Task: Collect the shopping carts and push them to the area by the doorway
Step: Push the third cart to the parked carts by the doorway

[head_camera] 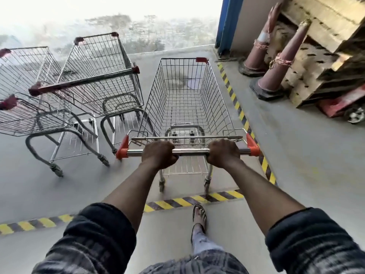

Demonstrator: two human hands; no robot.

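An empty wire shopping cart [187, 99] with orange handle ends stands straight in front of me, its nose toward the bright doorway. My left hand [159, 154] grips the left half of its metal handle bar [190, 152]. My right hand [224, 153] grips the right half. A second cart [102, 76] with a dark red handle stands just left of it, angled. A third cart [23, 95] sits at the far left, partly cut off by the frame edge.
Yellow-and-black floor tape [240, 113] runs along the cart's right side and crosses under its rear wheels. Two faded traffic cones [280, 68] lean against stacked wooden pallets [324, 56] at the right. A blue door frame [227, 24] edges the opening. My sandalled foot [199, 216] is below.
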